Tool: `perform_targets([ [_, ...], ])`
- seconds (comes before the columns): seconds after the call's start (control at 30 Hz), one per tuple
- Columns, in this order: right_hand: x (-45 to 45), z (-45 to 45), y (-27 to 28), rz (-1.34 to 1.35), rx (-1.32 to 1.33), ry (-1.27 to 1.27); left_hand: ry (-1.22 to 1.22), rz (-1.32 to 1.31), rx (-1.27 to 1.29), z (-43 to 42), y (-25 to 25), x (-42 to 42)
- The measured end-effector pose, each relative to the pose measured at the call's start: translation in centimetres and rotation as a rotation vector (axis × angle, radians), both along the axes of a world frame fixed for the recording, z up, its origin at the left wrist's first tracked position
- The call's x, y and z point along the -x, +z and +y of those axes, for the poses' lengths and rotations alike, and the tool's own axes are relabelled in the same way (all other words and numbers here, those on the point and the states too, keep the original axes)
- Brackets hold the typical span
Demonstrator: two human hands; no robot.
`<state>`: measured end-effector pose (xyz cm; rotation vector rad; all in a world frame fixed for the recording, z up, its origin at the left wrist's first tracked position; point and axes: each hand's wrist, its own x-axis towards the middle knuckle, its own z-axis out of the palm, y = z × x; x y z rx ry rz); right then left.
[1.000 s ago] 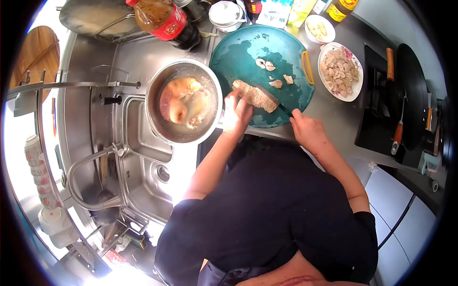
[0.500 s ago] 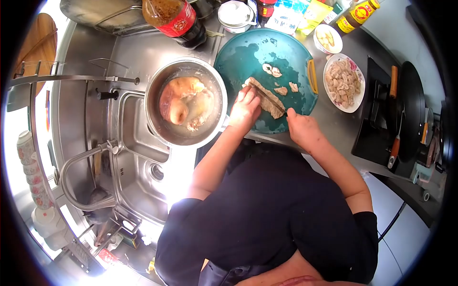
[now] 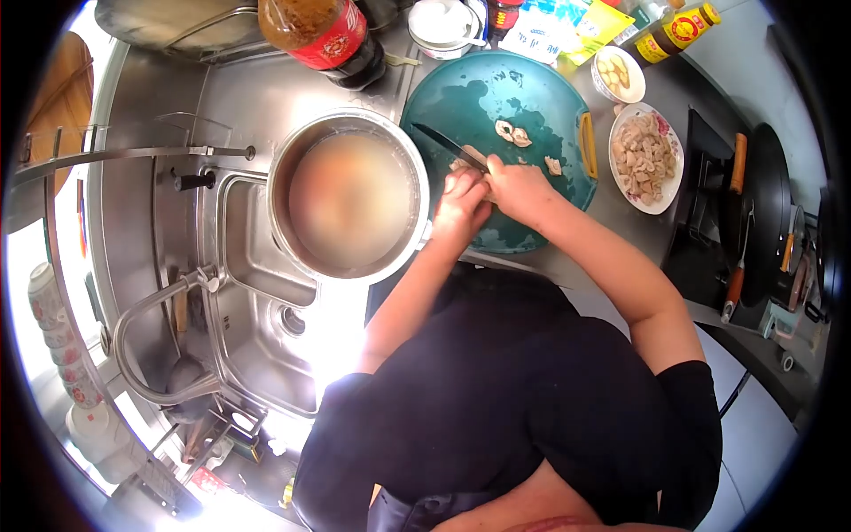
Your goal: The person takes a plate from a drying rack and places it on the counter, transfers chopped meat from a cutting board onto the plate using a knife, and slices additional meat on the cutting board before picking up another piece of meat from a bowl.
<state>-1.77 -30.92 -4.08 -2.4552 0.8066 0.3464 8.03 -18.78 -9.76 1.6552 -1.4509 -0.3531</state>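
My right hand [image 3: 525, 188] is closed around the handle of a knife [image 3: 443, 141]; its dark blade points up and left over a round green cutting board [image 3: 443, 93]. Curled fingers of my left hand [image 3: 459, 206] grip a pale piece of meat [image 3: 472, 156], right beside the knife hand. Much of that meat is hidden by the blade and both hands. A few small cut bits [image 3: 513, 133] lie farther up the board. Left of the board stands a steel pot [image 3: 277, 208] of cloudy liquid, with a blurred reddish shape in it.
A floral plate of cut meat pieces [image 3: 645, 155] and a small bowl of pale slices [image 3: 619, 75] sit to the right. Beyond are a wok [image 3: 769, 191], a sauce bottle [image 3: 678, 35] and a large cola bottle [image 3: 324, 40]. The sink [image 3: 266, 346] lies left.
The knife has swung from lying along the meat to pointing up-left, and my right hand has moved left against my left hand. The meat in the pot now looks blurred under cloudy liquid.
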Motion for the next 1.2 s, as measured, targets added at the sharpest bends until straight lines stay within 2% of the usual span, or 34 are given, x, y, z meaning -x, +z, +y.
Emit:
perform_targets([
  [0.1,3.3,-0.2,-0.1,-0.041,0.01,0.058,0.0,-0.034,0.02,0.0,0.0,-0.1],
  [0.2,2.1,-0.3,0.5,0.033,-0.022,0.074,0.011,-0.031,0.002,0.1,-0.2,0.2],
  [0.3,-1.8,-0.5,0.8,0.008,-0.071,-0.006,0.001,-0.007,-0.014,0.5,-0.8,0.7],
  [0.4,-1.2,-0.6,-0.4,-0.115,-0.089,-0.045,-0.029,-0.027,0.014,1.2,-0.3,1.3],
  [0.43,-1.1,-1.0,-0.8,-0.057,-0.118,-0.081,-0.002,-0.07,0.016,1.7,-0.9,1.6],
  [0.53,0.5,-2.6,-2.7,-0.215,-0.175,-0.247,0.092,-0.18,-0.022,2.5,-0.3,1.8],
  [0.6,2.5,-3.5,-2.9,-0.419,-0.108,-0.359,0.107,-0.258,-0.046,2.6,0.3,1.6],
  [0.67,4.7,-3.9,0.6,-0.386,-0.136,-0.325,0.129,-0.374,-0.071,2.4,1.5,1.9],
  [0.77,8.7,-2.2,4.8,-0.157,0.041,-0.121,0.042,-0.373,-0.097,1.9,2.0,3.0],
  [0.83,11.7,-0.6,4.8,-0.087,0.061,-0.025,-0.032,-0.397,-0.088,1.4,1.7,4.0],
  [0.97,15.4,1.0,4.4,-0.055,0.131,0.105,0.024,-0.434,-0.04,1.0,0.8,5.0],
  [1.2,15.6,-0.1,6.5,0.082,0.119,0.205,0.043,-0.484,-0.043,1.1,0.6,5.8],
])
